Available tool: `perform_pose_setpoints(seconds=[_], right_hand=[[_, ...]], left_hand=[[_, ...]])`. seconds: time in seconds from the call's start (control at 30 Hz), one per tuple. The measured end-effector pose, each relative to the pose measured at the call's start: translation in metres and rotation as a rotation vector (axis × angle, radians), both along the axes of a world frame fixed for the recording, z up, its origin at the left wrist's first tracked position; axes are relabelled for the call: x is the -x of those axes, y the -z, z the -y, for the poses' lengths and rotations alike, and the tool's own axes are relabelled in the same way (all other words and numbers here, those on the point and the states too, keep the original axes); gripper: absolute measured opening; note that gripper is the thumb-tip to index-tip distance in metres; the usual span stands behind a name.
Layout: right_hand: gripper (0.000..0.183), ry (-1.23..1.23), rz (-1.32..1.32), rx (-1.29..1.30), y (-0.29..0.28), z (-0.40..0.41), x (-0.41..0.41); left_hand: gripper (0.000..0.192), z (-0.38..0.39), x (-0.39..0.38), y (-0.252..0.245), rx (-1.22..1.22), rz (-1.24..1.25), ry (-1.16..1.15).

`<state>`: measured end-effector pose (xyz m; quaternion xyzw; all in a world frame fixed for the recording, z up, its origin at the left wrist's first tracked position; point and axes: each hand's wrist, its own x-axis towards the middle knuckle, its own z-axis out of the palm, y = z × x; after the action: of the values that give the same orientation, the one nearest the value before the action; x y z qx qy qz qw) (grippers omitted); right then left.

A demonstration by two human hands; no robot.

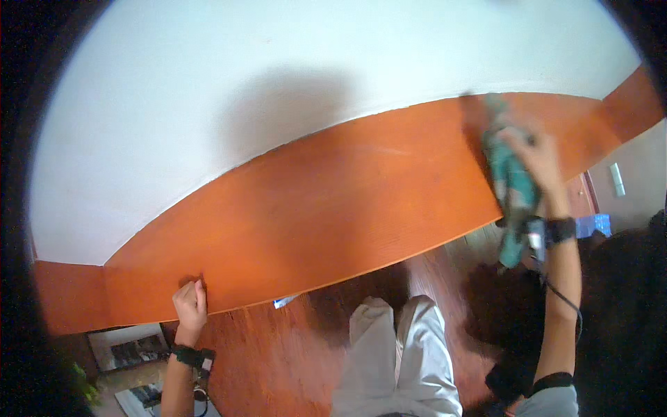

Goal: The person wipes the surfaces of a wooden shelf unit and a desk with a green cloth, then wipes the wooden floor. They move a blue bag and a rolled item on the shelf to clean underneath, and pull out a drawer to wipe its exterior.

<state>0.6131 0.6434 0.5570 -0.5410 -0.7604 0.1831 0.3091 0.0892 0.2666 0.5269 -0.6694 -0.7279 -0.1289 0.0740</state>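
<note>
My right hand (536,151) grips a green and pale cloth (513,177), blurred, at the right part of an orange wooden shelf or desk surface (323,203). The cloth's far end reaches the white wall, and its near end hangs past the front edge. On the left, my left hand (190,305) is closed in a fist and rests near the front edge of the same surface. Nothing shows in its fingers, though its palm side is hidden. Each wrist wears a dark band with a small device.
A white wall (208,104) borders the surface behind. Below are a reddish wooden floor (271,354) and my legs in light trousers (396,359). Framed pictures (130,346) stand at lower left beside a green plant (86,385). A blue box (594,225) and dark shapes lie at right.
</note>
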Motion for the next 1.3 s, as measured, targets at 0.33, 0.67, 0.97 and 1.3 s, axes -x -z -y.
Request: perform_pose_setpoints(seconds=[0.33,0.67,0.97,1.3], right_hand=[[0.029,-0.564,0.003,-0.123,0.051,0.158,0.237],[0.035,0.046,0.599,-0.134,0.024,0.102,0.123],[0.044,-0.122,0.629,-0.143,0.023,0.113,0.117],[0.049,0.023,0.754,0.01,0.02,0.092,0.112]], left_hand=[[0.03,-0.011,-0.005,0.0,-0.01,0.127,0.005],[0.029,-0.079,-0.031,0.006,0.048,0.077,0.061],[0.031,-0.07,-0.025,0.013,0.029,0.073,0.021],[0.032,-0.076,-0.024,0.021,-0.045,0.065,0.067]])
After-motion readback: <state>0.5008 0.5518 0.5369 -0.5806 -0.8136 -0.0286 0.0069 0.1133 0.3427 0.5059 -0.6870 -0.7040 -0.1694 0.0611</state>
